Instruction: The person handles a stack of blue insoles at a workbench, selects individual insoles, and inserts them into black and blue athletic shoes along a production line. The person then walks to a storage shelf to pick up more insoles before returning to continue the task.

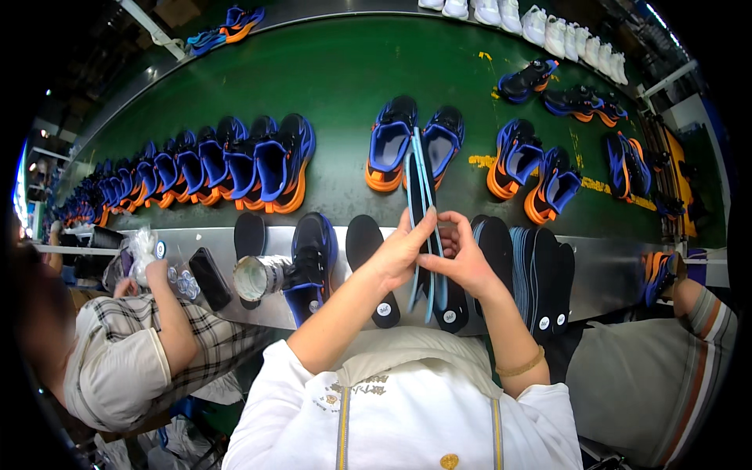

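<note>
We see the green conveyor belt [337,70] filling the upper view, and we place everything by it. On it stands a long row of blue-and-orange shoes [211,168] to the left, a single pair [413,141] at its middle, and more pairs [533,168] to the right; white shoes [548,27] line its far edge. Along its near edge runs a metal shelf [603,270] carrying a shoe on a last [309,262], a stack of dark insoles [540,282] and loose black insoles [364,243]. Above that shelf, just short of the middle pair, our left hand [403,254] and right hand [462,258] both pinch a pair of insoles [427,227], black with light blue edges, held upright on edge. A neighbour's plaid sleeve [149,345] crowds the shelf's left end.
</note>
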### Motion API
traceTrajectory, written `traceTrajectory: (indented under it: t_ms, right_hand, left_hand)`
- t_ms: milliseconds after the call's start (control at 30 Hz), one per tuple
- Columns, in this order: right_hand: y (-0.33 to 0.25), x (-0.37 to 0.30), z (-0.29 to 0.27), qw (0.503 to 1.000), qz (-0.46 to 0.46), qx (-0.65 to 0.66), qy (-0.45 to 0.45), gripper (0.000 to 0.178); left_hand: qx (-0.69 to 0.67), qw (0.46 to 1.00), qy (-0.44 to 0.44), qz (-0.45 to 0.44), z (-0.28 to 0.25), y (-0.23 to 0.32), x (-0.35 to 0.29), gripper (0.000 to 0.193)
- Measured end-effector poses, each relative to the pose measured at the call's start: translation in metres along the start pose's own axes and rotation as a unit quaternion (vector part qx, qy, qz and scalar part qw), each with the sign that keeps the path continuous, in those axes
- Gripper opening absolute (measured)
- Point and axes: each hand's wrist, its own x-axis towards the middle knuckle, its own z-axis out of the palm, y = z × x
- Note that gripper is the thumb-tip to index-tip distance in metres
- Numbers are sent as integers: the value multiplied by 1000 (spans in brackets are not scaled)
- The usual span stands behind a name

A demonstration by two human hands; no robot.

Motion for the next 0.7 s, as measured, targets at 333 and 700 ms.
traceTrajectory:
  t_ms: [333,700]
  right_hand:
    - [17,-27,12,943,-220,-72,241,81]
    - [2,-54,6,978,-190,21,82,66]
  left_hand:
    - [74,936,198,282,8,-27,10,56]
    - [74,983,100,134,32,-18,-28,36]
